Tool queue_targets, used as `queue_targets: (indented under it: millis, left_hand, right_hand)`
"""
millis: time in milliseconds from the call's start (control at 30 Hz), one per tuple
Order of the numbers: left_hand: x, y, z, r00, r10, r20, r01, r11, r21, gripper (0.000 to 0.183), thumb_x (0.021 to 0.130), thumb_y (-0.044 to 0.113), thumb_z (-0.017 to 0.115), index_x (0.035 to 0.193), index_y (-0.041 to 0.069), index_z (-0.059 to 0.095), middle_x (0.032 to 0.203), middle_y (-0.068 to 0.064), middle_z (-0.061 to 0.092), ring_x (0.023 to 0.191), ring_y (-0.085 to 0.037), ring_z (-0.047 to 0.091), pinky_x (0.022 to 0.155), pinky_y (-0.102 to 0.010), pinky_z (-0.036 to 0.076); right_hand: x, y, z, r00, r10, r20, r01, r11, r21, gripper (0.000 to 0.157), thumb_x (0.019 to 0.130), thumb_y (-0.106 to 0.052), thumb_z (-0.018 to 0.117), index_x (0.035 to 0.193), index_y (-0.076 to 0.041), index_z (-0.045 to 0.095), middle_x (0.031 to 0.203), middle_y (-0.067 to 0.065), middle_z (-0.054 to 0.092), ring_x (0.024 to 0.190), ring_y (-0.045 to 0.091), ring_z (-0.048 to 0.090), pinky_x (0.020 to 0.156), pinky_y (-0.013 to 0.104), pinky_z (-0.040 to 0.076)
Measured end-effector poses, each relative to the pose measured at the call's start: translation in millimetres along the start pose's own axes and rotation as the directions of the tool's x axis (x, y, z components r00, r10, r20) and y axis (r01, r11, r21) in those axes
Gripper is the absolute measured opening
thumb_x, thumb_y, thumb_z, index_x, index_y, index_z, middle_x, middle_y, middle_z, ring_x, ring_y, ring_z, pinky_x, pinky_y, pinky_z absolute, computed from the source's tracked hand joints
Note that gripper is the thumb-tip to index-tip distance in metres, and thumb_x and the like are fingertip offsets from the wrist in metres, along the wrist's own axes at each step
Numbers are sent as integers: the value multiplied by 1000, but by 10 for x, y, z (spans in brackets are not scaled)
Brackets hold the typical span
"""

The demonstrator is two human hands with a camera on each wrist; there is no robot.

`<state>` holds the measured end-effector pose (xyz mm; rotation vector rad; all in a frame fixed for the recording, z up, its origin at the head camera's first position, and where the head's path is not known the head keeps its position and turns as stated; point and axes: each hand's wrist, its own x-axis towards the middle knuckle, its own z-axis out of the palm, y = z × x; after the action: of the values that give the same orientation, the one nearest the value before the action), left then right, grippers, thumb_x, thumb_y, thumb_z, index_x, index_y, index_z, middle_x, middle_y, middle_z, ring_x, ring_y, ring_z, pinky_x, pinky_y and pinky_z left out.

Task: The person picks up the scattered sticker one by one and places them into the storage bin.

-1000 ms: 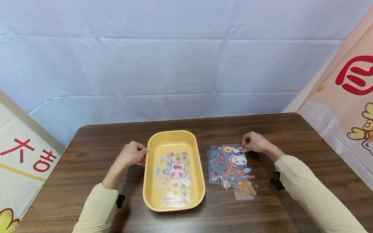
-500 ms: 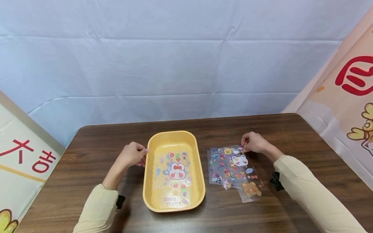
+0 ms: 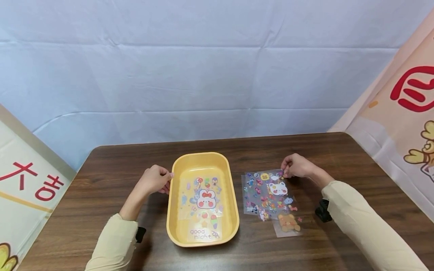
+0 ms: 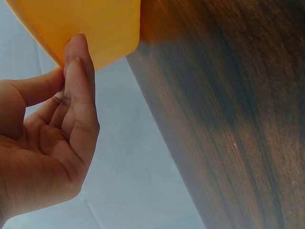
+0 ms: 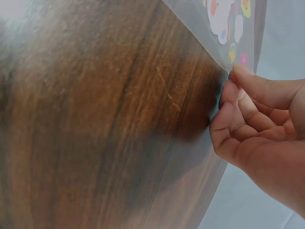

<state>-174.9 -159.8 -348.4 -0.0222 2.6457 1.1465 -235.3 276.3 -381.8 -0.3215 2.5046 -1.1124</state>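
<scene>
My left hand (image 3: 156,179) grips the left rim of a yellow plastic tray (image 3: 234,210); in the left wrist view the thumb lies at the rim and the fingers (image 4: 80,86) against the outer wall. Inside the tray lie clear sticker sheets with a white rabbit (image 3: 206,201) and "good night" lettering. To the right of the tray, my right hand (image 3: 297,165) pinches the far right corner of a clear sticker sheet (image 3: 278,189) with a white bear. That pinch shows closely in the right wrist view, at the sheet corner (image 5: 209,45). Other sticker sheets (image 3: 251,203) lie under it, partly overlapped.
Everything rests on a dark wooden table (image 3: 118,165). Behind its far edge hangs a pale cloth backdrop (image 3: 217,75). Printed banners stand at the left (image 3: 30,180) and right (image 3: 400,128) sides.
The sticker sheet in my right hand has shifted: its lower end with the brown bear swung right, then partly back left, slightly nearer me. My left hand and the tray stay put.
</scene>
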Motion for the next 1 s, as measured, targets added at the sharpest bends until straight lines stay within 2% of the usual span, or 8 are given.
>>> queue_targets:
  millis: [133,400,633,1000]
  left_hand:
    - [3,-6,3,1000,-1,-1,1,1000,-5,27,94,14,51,82,-3,67,60,-5,62,55,-16,62,53,-28,53]
    - [7,-9,4,1000,-2,-3,2,1000,-6,27,94,14,51,80,-3,67,60,-5,62,55,-17,62,54,-28,53]
    - [13,-10,2,1000,-8,7,8,1000,-4,27,94,14,51,80,-2,67,59,-5,62,55,-16,62,55,-28,53]
    - [10,-18,2,1000,-8,3,8,1000,-2,28,94,15,51,78,-1,67,60,-5,62,56,-17,62,55,-28,53]
  right_hand:
    - [-4,-8,-8,1000,1,18,-1,1000,7,9,75,16,57,81,12,53,66,10,54,60,16,52,54,30,44]
    - [-2,-37,-47,1000,1,0,-1,1000,-21,10,75,14,58,75,6,51,62,6,53,59,19,54,53,31,45]
    - [-14,-67,-100,999,-32,32,33,999,-18,7,77,11,58,76,6,52,66,9,58,61,22,60,55,36,49]
    - [-7,-180,-161,997,-63,54,62,998,13,6,80,11,56,79,7,57,68,9,60,62,23,61,59,41,52]
